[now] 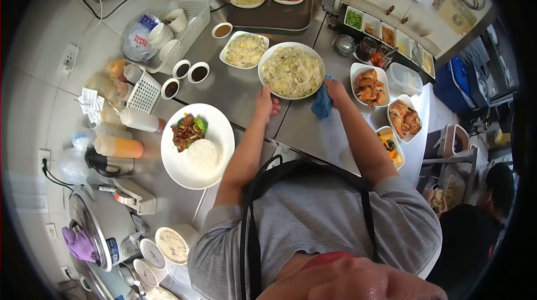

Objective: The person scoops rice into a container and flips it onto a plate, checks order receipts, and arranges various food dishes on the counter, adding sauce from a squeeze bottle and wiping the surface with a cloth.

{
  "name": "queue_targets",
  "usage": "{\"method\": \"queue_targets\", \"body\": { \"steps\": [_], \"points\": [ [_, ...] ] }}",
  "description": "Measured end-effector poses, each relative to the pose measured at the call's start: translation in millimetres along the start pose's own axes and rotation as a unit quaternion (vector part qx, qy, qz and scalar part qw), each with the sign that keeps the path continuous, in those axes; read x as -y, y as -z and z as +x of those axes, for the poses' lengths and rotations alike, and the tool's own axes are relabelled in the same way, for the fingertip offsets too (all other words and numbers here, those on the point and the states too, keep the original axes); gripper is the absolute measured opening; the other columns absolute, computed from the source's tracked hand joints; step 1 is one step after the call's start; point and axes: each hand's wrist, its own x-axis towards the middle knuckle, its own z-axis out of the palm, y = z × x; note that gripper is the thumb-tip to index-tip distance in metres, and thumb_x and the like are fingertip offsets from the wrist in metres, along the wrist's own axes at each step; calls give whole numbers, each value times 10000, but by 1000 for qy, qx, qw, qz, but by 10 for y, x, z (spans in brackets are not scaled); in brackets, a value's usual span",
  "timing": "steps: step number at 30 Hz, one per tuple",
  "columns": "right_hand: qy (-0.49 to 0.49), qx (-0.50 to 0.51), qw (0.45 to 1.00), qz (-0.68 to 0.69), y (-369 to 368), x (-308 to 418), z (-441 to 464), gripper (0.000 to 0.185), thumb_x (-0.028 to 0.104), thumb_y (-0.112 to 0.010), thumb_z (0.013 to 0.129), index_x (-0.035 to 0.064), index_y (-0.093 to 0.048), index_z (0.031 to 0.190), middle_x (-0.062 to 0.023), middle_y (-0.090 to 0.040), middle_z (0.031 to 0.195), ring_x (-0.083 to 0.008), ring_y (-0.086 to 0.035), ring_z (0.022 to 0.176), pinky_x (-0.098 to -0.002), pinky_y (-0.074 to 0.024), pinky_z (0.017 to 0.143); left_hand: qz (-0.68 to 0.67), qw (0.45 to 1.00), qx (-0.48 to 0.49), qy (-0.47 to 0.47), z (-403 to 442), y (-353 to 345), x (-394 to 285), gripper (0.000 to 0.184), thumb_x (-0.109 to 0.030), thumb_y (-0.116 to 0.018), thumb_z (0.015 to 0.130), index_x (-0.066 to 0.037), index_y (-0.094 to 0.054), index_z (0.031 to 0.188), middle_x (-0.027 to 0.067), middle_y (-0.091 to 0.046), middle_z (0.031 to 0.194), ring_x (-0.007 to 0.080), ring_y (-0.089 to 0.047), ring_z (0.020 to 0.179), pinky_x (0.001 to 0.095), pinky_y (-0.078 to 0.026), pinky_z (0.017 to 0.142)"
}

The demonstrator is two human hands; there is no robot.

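The left hand [266, 104] holds the near rim of a round white bowl [293, 97] of fried rice [291, 69], its grip partly curled. The right hand [335, 91] closes on a blue cloth [322, 104] at the bowl's right edge. The bowl is above the steel bench [240, 94], beside a square bowl [246, 67]; I cannot tell if it rests.

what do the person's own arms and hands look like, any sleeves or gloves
The left hand and right hand are bare, with no gloves on. The forearms are uncovered too, with no watch or bracelet visible. Loose, short grey sleeves cover the upper arms, and black apron straps run over the shirt.
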Motion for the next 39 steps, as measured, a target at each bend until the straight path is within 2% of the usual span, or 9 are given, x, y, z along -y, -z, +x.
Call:
{"method": "queue_targets", "body": {
  "steps": [8,14,16,18,27,31,34,36,39],
  "points": [
    [-148,94,967,185,-642,-26,-769,308,253,-444,823,-23,-493,950,-100,-547,748,-201,-568,639,-301,-466,554,-13,1000,11,-9,75,-76,-73,361,-379,-361,841,-42,-443,944,55,-509,640,143,-527,517,262,-446,457],
    [173,218,959,-60,-1089,346,-1253,435,281,-436,828,-62,-409,1094,-169,-505,1000,-258,-504,893,-334,-394,773,-364,910,192,50,-185,12,-47,576,-557,-318,798,-83,-470,1089,115,-512,1060,233,-495,960,396,-413,807],
    [365,172,909,-102,-1274,89,-751,437,275,-452,824,-61,-404,1099,-204,-489,1025,-287,-485,901,-335,-374,787,-216,967,134,29,-636,28,-66,686,-625,-303,754,-106,-370,1198,90,-482,1074,205,-448,984,332,-405,784],
    [321,220,915,-110,-1455,370,-1049,444,281,-454,824,-67,-401,1095,-217,-477,1047,-302,-465,946,-356,-353,811,-106,990,48,74,-943,33,14,716,-595,-385,745,-73,-312,1230,115,-448,1113,210,-435,994,350,-385,804],
    [628,145,511,-569,-1652,-440,-1032,525,248,-516,738,65,-353,1202,-186,-372,1198,-330,-368,1076,-395,-282,889,127,974,-49,-181,-3121,1351,-181,540,-375,-491,800,-41,-334,1195,82,-511,952,143,-474,896,278,-379,791],
    [642,267,535,-479,-1672,-486,-571,514,222,-512,742,48,-356,1200,-183,-375,1196,-343,-367,1078,-414,-275,910,63,896,-389,-204,-4482,2351,-90,466,-323,-498,799,-48,-391,1159,69,-531,980,147,-506,894,260,-407,738],
    [649,234,593,-416,-1534,-463,-439,438,163,-493,756,12,-402,1156,-196,-405,1156,-343,-381,1061,-405,-282,913,225,693,-682,-64,-5298,3441,320,484,-308,-537,744,7,-436,1097,180,-551,951,282,-526,905,349,-409,770],
    [610,178,685,-355,-1374,-397,-749,395,145,-484,766,-5,-426,1127,-198,-432,1117,-334,-400,1039,-390,-316,885,382,549,-742,41,-5758,4263,706,456,-312,-530,715,-41,-468,1076,193,-539,961,343,-495,938,392,-394,799],
    [526,135,771,-331,-1308,-464,-1330,353,138,-481,774,-20,-451,1089,-188,-456,1074,-311,-428,994,-363,-367,825,394,554,-681,273,-6085,4834,963,424,-345,-518,703,-125,-502,1065,158,-505,1072,327,-489,976,408,-389,824]
  ]
}}
